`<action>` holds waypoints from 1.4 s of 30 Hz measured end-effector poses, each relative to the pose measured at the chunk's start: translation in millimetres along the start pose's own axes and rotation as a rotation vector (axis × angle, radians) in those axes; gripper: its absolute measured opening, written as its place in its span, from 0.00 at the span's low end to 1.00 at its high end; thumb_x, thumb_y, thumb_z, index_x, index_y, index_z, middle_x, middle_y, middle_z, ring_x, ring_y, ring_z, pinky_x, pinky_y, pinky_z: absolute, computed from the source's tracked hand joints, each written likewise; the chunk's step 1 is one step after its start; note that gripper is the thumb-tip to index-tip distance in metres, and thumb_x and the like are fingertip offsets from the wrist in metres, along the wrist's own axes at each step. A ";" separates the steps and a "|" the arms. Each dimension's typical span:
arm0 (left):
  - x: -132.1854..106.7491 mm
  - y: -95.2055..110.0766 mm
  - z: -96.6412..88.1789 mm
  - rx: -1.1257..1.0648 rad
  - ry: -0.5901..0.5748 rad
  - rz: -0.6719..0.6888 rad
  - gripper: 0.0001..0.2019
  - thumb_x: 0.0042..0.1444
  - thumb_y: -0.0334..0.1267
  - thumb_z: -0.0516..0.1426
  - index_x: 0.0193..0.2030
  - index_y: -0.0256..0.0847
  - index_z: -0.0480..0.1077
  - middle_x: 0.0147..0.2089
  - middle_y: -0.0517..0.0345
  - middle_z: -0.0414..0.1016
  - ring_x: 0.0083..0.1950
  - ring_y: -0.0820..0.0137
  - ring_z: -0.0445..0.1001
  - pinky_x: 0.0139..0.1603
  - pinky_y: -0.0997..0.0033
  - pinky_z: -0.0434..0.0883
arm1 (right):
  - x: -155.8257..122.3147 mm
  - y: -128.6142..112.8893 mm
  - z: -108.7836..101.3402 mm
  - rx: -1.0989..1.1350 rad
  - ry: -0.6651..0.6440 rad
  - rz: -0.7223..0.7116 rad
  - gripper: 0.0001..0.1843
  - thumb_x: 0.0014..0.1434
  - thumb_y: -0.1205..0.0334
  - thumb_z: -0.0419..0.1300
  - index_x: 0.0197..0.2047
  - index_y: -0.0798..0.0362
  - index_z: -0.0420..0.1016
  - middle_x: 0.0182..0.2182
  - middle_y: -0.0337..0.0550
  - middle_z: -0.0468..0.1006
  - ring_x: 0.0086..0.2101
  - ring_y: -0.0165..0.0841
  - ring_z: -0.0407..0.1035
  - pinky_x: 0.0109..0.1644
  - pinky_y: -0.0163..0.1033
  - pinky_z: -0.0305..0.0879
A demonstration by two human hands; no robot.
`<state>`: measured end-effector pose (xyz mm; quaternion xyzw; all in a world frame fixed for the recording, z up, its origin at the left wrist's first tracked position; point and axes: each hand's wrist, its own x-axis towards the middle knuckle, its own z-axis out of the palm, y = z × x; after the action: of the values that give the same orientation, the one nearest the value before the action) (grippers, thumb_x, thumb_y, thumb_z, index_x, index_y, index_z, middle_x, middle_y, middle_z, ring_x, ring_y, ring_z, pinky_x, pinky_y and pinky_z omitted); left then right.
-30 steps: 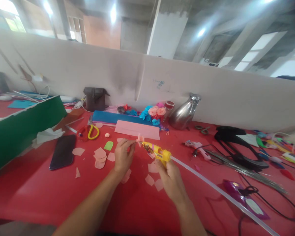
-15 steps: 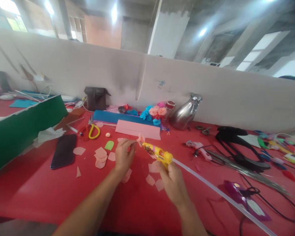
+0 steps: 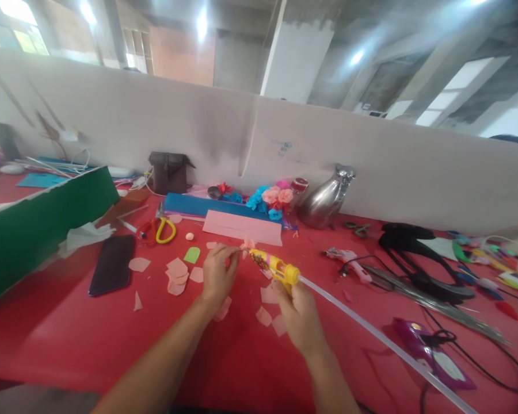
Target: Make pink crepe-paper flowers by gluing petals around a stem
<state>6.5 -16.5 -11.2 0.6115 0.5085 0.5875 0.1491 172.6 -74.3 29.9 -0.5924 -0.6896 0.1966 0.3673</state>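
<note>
My right hand [image 3: 300, 313] grips a yellow glue gun [image 3: 275, 267] with a long clear glue stick [image 3: 380, 339] trailing back to the right. Its nozzle points left at a small pink paper flower [image 3: 247, 245]. My left hand [image 3: 216, 271] pinches that flower by its base, fingers closed. Both hands hover just above the red table [image 3: 69, 339]. Loose pink paper petals [image 3: 175, 272] lie scattered around and under the hands.
A black phone [image 3: 111, 264] lies at the left beside a green board [image 3: 30, 230]. Scissors [image 3: 157, 229], pink and blue paper sheets [image 3: 242, 227], finished paper flowers [image 3: 273, 198] and a steel jug [image 3: 323, 200] stand behind. Another glue gun [image 3: 347, 257], wires and cables fill the right.
Almost nothing has moved. The glue gun's nozzle stays at the flower; my right hand has shifted very slightly.
</note>
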 end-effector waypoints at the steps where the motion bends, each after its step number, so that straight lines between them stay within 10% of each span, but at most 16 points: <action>1: 0.1 0.5 -0.2 -0.002 -0.002 -0.004 0.09 0.57 0.34 0.53 0.35 0.41 0.75 0.31 0.55 0.74 0.33 0.70 0.70 0.36 0.72 0.66 | 0.2 0.5 0.4 0.001 0.005 0.001 0.17 0.62 0.50 0.48 0.34 0.53 0.69 0.27 0.42 0.75 0.28 0.35 0.68 0.31 0.36 0.60; 15: -0.5 -1.8 -1.0 0.055 -0.009 0.027 0.08 0.56 0.32 0.53 0.35 0.40 0.75 0.32 0.56 0.74 0.33 0.70 0.70 0.37 0.71 0.65 | -1.3 -7.7 -1.6 0.019 0.055 -0.028 0.14 0.61 0.53 0.49 0.38 0.53 0.69 0.31 0.44 0.75 0.31 0.36 0.69 0.35 0.38 0.63; 25: 4.1 -6.8 2.0 -0.126 -0.023 -0.326 0.07 0.53 0.37 0.56 0.32 0.41 0.75 0.31 0.58 0.76 0.33 0.71 0.70 0.34 0.72 0.64 | 8.0 29.6 -22.5 0.428 0.202 0.181 0.20 0.59 0.43 0.51 0.27 0.51 0.61 0.16 0.31 0.58 0.19 0.26 0.53 0.23 0.33 0.53; 42: -2.9 6.0 -6.0 0.518 0.030 0.264 0.10 0.60 0.33 0.51 0.34 0.42 0.73 0.29 0.58 0.74 0.32 0.70 0.70 0.38 0.63 0.53 | -2.1 -0.6 8.2 -0.248 0.048 -0.148 0.18 0.64 0.52 0.44 0.48 0.53 0.66 0.37 0.48 0.77 0.37 0.38 0.73 0.38 0.38 0.65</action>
<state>4.5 -23.9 -6.6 0.6814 0.5597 0.4614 -0.0972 166.2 -75.1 24.3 -0.5854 -0.7413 0.0680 0.3212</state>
